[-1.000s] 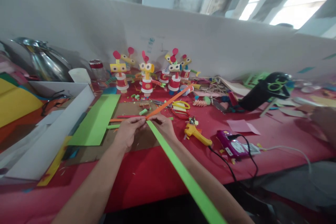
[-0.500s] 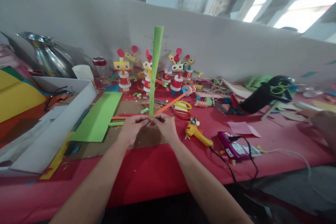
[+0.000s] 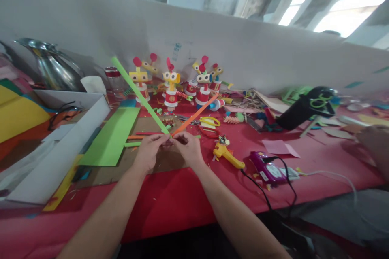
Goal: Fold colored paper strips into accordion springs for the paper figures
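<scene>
In the head view, a green paper strip [image 3: 141, 97] and an orange paper strip [image 3: 196, 114] meet at my fingertips in a V. My left hand [image 3: 147, 153] is closed, pinching the crossing from the left, where the green strip leans up and away to the left. Pinched close beside it, my right hand [image 3: 191, 149] grips the joint at the base of the orange strip, which points up to the right. The fingertips nearly touch, and the small overlap between them is mostly hidden. Both hands are above a brown cardboard sheet [image 3: 103, 176].
A green paper sheet [image 3: 112, 137] lies left, beside a white box [image 3: 60, 162]. Several paper figures [image 3: 171, 99] stand behind. Scissors [image 3: 209, 121], a yellow glue gun [image 3: 229, 157] and a purple power strip [image 3: 267, 168] with cords lie right. Another person's hand [image 3: 372, 145] shows far right.
The green strip has swung from upright to a leftward slant and shows narrower. The orange strip still points up to the right; both hands stay pinched in nearly the same place.
</scene>
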### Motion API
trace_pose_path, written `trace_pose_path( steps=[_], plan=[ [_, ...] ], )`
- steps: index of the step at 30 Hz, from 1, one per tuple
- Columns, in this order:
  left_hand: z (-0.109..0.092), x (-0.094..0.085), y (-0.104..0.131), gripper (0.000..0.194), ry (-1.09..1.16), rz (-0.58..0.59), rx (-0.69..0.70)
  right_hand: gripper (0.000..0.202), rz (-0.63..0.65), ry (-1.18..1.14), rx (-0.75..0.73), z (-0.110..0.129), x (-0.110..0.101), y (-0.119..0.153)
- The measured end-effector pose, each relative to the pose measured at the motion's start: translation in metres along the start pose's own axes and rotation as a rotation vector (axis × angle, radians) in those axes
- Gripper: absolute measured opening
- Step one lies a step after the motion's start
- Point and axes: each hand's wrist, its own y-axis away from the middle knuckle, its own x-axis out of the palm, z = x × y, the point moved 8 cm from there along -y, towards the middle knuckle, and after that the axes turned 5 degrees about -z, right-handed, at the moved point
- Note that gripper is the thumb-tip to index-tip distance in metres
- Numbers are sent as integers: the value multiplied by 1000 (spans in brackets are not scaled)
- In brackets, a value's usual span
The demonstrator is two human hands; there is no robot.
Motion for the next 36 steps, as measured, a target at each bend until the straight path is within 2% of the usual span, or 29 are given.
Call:
trace_pose_path(
  steps=[2, 5, 8, 10, 16, 22, 31, 36],
  plan=[
    [0, -4, -3, 21, 18, -27, 21, 14, -29, -67, 33, 2, -2, 1],
    [-1, -9, -5, 23, 20, -79, 49, 18, -53, -225, 183, -3, -4, 2],
    [-2, -10, -5, 26, 8, -116, 88, 23, 8, -340, 331, -10, 3, 5],
    [-1, -8, -3, 27, -13, -120, 117, 27, 24, -355, 354, -13, 7, 6],
    [4, 1, -1, 34, -37, -61, 101, 27, 17, -334, 268, -13, 8, 1],
    [-2, -3, 1, 28, -11, -91, 65, 26, 20, -256, 213, -11, 5, -1],
    [-14, 0, 5, 24, -1, -104, 153, 23, -19, -283, 157, -3, 3, 2],
    [-21, 2, 9, 18, -5, -76, 221, 14, -55, -204, 14, 12, -4, 5]
  ],
)
